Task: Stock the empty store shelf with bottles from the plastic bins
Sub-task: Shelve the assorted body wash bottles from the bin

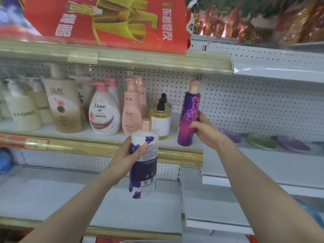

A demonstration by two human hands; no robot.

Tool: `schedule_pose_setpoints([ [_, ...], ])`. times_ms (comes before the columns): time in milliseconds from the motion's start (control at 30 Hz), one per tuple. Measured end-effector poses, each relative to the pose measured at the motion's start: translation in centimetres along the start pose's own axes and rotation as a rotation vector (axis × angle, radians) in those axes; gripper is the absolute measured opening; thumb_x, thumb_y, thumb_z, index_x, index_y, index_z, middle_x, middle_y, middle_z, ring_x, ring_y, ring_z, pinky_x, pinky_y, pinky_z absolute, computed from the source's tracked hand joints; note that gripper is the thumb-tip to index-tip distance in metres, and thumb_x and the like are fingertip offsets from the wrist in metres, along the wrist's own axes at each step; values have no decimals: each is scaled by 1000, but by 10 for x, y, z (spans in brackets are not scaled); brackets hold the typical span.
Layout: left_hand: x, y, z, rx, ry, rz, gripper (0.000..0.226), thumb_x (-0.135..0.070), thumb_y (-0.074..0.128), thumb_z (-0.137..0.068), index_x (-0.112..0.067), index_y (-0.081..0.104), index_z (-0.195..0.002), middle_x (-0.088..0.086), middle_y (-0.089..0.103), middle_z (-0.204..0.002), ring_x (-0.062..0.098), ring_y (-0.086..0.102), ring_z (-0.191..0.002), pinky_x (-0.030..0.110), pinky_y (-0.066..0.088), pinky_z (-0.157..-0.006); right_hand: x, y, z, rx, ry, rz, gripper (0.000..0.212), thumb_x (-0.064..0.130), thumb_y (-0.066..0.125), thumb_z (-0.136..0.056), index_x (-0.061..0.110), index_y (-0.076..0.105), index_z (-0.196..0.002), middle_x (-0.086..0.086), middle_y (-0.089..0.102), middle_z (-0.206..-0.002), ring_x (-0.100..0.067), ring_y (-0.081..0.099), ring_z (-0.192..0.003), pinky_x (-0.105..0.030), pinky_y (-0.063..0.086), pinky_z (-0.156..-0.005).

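Observation:
My left hand (128,153) grips a white and dark purple bottle (143,165) with a pink cap, held upright in front of the middle shelf's gold edge (98,147). Off to the right, my right hand (204,129) holds a tall purple bottle (189,114) with a pink cap, standing at the right end of the row on the middle shelf. Beside it on the shelf stand a yellow pump bottle (160,120), pink bottles (130,113), a Dove bottle (103,113), an Olay bottle (64,102) and white bottles (22,113).
A red carton (108,20) lies on the top shelf. The white shelf bay (263,102) to the right holds purple and green soap dishes (261,142). Below is a bare white shelf (52,190) with a gold edge. The plastic bins are out of view.

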State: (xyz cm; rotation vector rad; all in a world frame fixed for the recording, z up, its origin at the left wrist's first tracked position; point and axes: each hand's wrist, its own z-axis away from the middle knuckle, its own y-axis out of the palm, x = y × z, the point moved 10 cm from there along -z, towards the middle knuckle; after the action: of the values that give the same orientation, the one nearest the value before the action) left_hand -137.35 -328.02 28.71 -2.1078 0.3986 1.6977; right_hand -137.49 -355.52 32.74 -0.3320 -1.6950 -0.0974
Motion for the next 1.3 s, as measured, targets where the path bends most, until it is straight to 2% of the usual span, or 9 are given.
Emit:
schedule_pose_setpoints([
  [133, 6, 6, -3, 17, -13, 2, 60, -60, 66, -78, -36, 48, -131, -15, 64, -121, 8, 61, -111, 29, 50, -86, 1, -4, 2, 2, 9, 153, 66, 1, 71, -82, 22, 42, -138, 4, 61, -125, -15, 58, -116, -33, 44, -98],
  [267, 8, 7, -5, 24, -17, -10, 66, -62, 62, -73, -37, 47, -132, -15, 64, -122, 7, 62, -110, 30, 51, -86, 6, -6, -18, -150, -48, 314, 62, 13, 83, -73, 19, 46, -123, 2, 60, -114, -9, 59, -102, -36, 48, -95],
  [367, 7, 7, -6, 24, -22, 6, 62, -59, 63, -74, -38, 48, -130, -17, 65, -118, 7, 64, -107, 25, 52, -81, 5, -8, -36, -294, -91, 404, 78, 35, 86, -60, 18, 46, -125, -7, 55, -120, -17, 60, -102, -43, 50, -98],
  [500, 5, 6, -5, 6, -25, 3, 49, -56, 64, -80, -41, 50, -124, -21, 67, -112, 1, 64, -102, 17, 51, -76, 5, -13, -54, -440, -95, 510, 76, 25, 83, -73, 8, 39, -133, -13, 40, -128, -25, 54, -103, -38, 45, -94],
  [767, 14, 3, -5, -12, -36, 2, 64, -65, 65, -70, -37, 52, -127, -13, 67, -117, 8, 64, -108, 36, 52, -92, 3, -20, -71, -655, -71, 609, 87, 37, 85, -69, 4, 34, -132, -16, 41, -126, -36, 52, -110, -46, 50, -87],
  [1000, 17, 1, 7, -10, -49, -18, 54, -56, 68, -77, -36, 52, -125, -18, 67, -112, 0, 64, -102, 26, 52, -85, 0, -28, -52, -490, -47, 725, 86, 29, 78, -80, 5, 26, -145, -21, 34, -139, -39, 49, -120, -45, 44, -98],
  [1133, 14, 0, 18, -11, -47, -23, 43, -44, 64, -84, -34, 51, -124, -20, 67, -109, -8, 63, -94, 10, 49, -70, 14, -26, -4, -503, -197, 731, 69, 23, 70, -87, 13, 33, -145, -15, 39, -140, -31, 56, -113, -47, 48, -96],
  [1233, 12, 5, 24, 25, -52, -9, 44, -42, 65, -86, -32, 48, -126, -17, 64, -113, -3, 63, -98, 14, 51, -72, 27, -7, 47, -509, -361, 777, 49, 11, 64, -87, 11, 46, -132, -10, 52, -124, -21, 58, -95, -39, 51, -83],
  [1300, 10, 8, 26, 28, -62, -1, 47, -44, 67, -86, -32, 46, -127, -13, 62, -116, 7, 62, -105, 26, 52, -83, 23, 15, 79, -428, -372, 777, 42, 4, 61, -85, 13, 50, -124, -3, 56, -110, -15, 54, -82, -34, 49, -75],
])
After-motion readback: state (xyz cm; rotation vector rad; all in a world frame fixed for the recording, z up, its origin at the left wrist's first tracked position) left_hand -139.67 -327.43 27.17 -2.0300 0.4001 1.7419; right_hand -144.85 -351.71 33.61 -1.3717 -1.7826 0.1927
